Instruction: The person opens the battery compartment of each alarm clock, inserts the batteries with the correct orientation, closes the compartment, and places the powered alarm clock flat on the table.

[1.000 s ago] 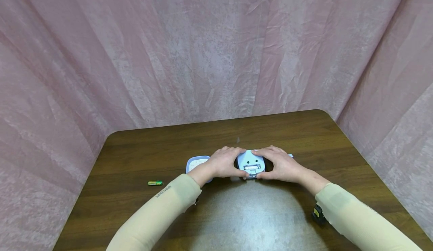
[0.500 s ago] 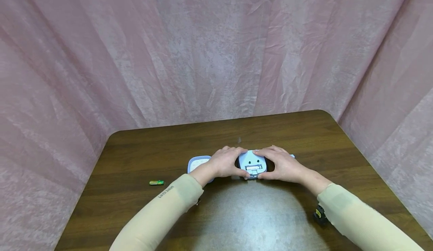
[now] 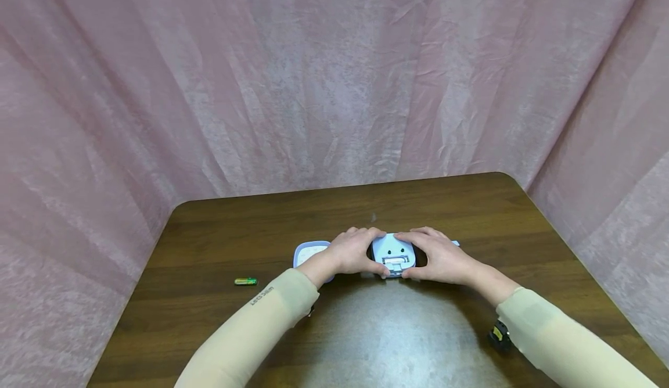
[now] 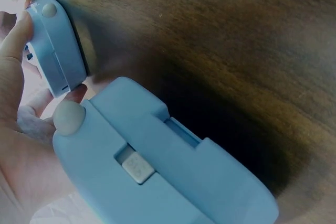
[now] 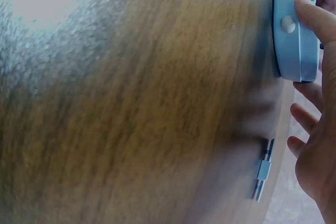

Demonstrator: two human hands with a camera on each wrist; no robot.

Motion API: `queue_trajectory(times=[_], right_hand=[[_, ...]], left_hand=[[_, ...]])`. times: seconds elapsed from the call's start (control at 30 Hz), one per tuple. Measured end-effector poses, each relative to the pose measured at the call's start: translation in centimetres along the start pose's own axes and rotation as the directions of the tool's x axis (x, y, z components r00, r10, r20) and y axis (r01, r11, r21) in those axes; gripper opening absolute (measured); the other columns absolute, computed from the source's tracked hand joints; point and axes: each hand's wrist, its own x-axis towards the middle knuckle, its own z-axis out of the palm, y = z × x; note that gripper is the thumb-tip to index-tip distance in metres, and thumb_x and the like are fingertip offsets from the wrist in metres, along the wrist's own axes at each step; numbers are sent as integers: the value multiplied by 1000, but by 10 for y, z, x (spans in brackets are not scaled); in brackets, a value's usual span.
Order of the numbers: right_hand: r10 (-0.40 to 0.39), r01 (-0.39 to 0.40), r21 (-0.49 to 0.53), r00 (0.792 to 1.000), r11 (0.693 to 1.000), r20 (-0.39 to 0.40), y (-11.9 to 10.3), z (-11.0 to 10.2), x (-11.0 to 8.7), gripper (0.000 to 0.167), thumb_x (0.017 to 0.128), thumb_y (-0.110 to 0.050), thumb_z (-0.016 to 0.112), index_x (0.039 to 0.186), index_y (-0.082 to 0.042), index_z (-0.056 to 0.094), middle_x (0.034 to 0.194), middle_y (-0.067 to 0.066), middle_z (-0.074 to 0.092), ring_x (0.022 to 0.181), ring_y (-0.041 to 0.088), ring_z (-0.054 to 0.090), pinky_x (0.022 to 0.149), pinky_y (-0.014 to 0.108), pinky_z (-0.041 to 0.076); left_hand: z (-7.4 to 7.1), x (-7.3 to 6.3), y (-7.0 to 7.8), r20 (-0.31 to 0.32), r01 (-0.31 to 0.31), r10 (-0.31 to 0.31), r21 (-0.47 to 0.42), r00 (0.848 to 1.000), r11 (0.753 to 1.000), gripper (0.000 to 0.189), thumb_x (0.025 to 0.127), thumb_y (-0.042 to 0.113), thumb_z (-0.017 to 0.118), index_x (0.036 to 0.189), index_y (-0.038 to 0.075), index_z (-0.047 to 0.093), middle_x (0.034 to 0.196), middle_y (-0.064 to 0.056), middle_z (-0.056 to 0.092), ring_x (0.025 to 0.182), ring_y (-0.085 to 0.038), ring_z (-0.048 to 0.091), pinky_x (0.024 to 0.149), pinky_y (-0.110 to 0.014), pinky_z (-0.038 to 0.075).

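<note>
A small pale blue alarm clock (image 3: 392, 245) lies with its back up, two dark knobs showing. Its battery compartment is uncovered, with a pale bar inside it. My left hand (image 3: 356, 251) grips the left side, thumb on the near edge and fingers at the far edge. On the right side my right hand (image 3: 439, 255) holds it likewise. The right wrist view shows the thumb on the side of this clock (image 5: 289, 51), beside a round foot. Beneath my left wrist is a second pale blue clock (image 3: 309, 251), partly hidden, its white face up.
A green and yellow battery (image 3: 245, 281) lies on the brown wooden table (image 3: 272, 214) to the left. A small blue battery cover (image 5: 264, 170) lies beyond my right hand. Pink curtains (image 3: 334, 86) hang behind the table and at both sides.
The whole head view has shifted slightly, so everything appears a little further right. Both hands keep the same hold on the clock.
</note>
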Motion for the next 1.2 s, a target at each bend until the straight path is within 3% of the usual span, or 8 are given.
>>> queue_trajectory(times=[0.27, 0.67, 1.0, 1.2], right_hand=[[-15, 15, 7, 1000, 1000, -8, -1, -4, -2, 85, 81, -63, 79, 154, -34, 46, 148, -13, 50, 141, 22, 38, 104, 63, 36], [-56, 56, -11, 996, 998, -75, 6, -20, -10, 86, 80, -57, 83, 153, -27, 49, 148, -10, 53, 141, 26, 38, 107, 63, 33], [-133, 121, -76, 975, 990, -180, 11, -40, -19, 48, 92, -34, 78, 136, -22, 66, 135, -8, 65, 140, 29, 43, 114, 63, 24], [-160, 131, -134, 959, 982, -234, 21, -51, -27, 35, 93, -26, 78, 127, -22, 72, 125, -7, 70, 135, 30, 48, 116, 58, 23]], left_hand=[[0, 1, 0, 7, 6, -6, -10, 1000, 1000, 93, 79, 70, 76, 154, 24, 44, 146, 2, 55, 125, -21, 50, 105, -40, 40], [-3, 0, 1, 8, 5, -5, -5, 1000, 1000, 92, 79, 69, 77, 153, 25, 45, 146, 2, 55, 126, -22, 50, 105, -40, 41], [-3, 1, 2, 4, 7, -7, -6, 1000, 1000, 93, 78, 69, 77, 153, 25, 45, 145, 2, 55, 125, -22, 51, 104, -39, 41], [-4, 1, 3, 5, 9, -9, -5, 1000, 1000, 93, 78, 68, 78, 153, 25, 45, 146, 2, 54, 126, -22, 50, 105, -40, 40]])
